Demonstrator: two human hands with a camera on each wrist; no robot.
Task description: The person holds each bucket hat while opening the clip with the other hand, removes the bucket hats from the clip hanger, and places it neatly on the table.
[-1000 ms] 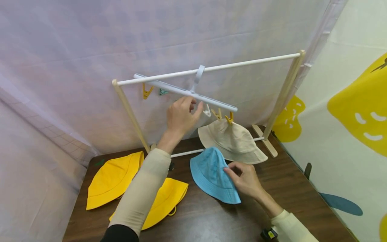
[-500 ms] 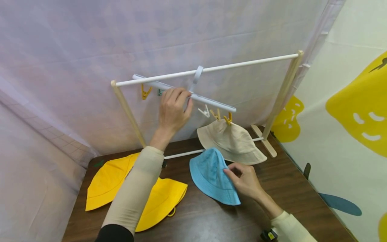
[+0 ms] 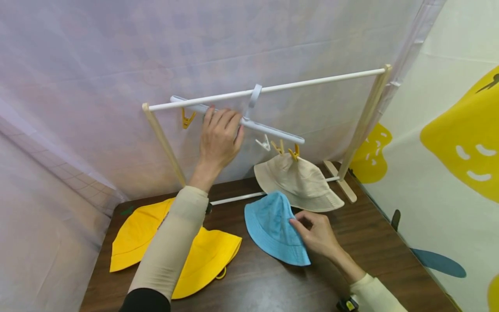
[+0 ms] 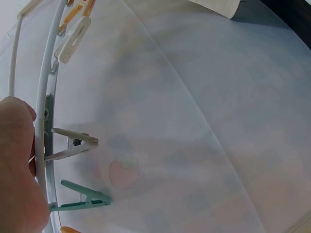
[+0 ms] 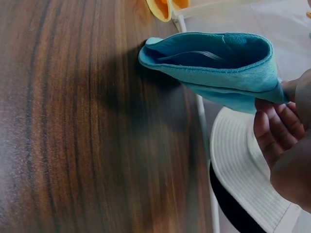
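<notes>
A pale clip hanger (image 3: 273,131) hangs by its hook from a rack's top rail. My left hand (image 3: 220,136) grips its bar left of the hook, fingers over it. Close by, the left wrist view shows a whitish clip (image 4: 75,145) and a green clip (image 4: 87,196). Lower down, my right hand (image 3: 317,232) pinches a light blue bucket hat (image 3: 273,225) at its right side, above the table. The right wrist view shows the hat's opening (image 5: 214,53). A cream bucket hat (image 3: 300,182) hangs from a beige clip (image 3: 278,148) and an orange clip (image 3: 294,153).
The rack (image 3: 331,79) has wooden posts and a lower white bar (image 3: 238,199). Two yellow hats (image 3: 142,234) lie on the dark wooden table (image 3: 273,286) at left, partly behind my left forearm. Another orange clip (image 3: 187,119) hangs at the hanger's left end.
My left hand has moved left along the hanger, uncovering the white clip and covering the green one. The right hand and blue hat stay almost in place.
</notes>
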